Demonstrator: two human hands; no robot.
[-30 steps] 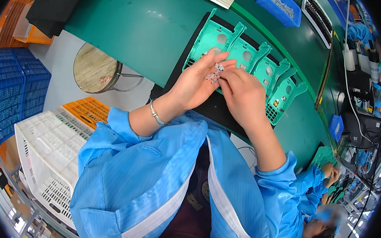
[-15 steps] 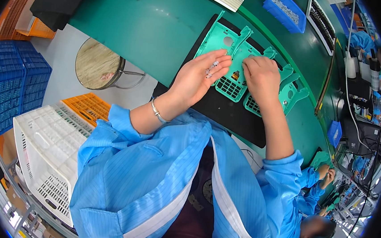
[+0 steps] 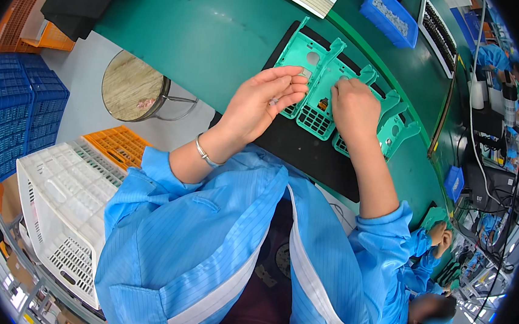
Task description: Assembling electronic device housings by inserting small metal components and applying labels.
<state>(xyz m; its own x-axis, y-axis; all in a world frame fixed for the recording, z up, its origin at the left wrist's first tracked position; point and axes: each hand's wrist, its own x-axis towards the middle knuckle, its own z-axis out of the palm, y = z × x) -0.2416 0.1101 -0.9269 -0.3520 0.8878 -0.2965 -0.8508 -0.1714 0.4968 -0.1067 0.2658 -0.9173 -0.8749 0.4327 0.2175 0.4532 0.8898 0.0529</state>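
Observation:
My left hand (image 3: 253, 105) is cupped, its fingers curled over small whitish translucent pieces (image 3: 273, 101), mostly hidden now. It hovers at the near side of the leftmost green plastic housing (image 3: 295, 53). Over the middle green housing (image 3: 316, 122), which has a grid of square openings and a small dark-and-orange part, my right hand (image 3: 355, 108) is closed with its fingertips down at the housing. Whatever those fingertips pinch cannot be seen. Further green housings (image 3: 391, 134) lie to the right, partly behind my right hand. All of them rest on a black mat (image 3: 311, 157).
A blue bin (image 3: 390, 17) of small whitish pieces and a white tray with dark rows (image 3: 437, 36) stand at the back right. White crates (image 3: 67, 208) and a round stool (image 3: 132, 85) are at left. A co-worker's hands (image 3: 439, 236) work at the right.
My left hand has drawn slightly left, and its fingers have curled over the small pieces that showed in the open palm. The right hand stays over the middle housing, barely shifted.

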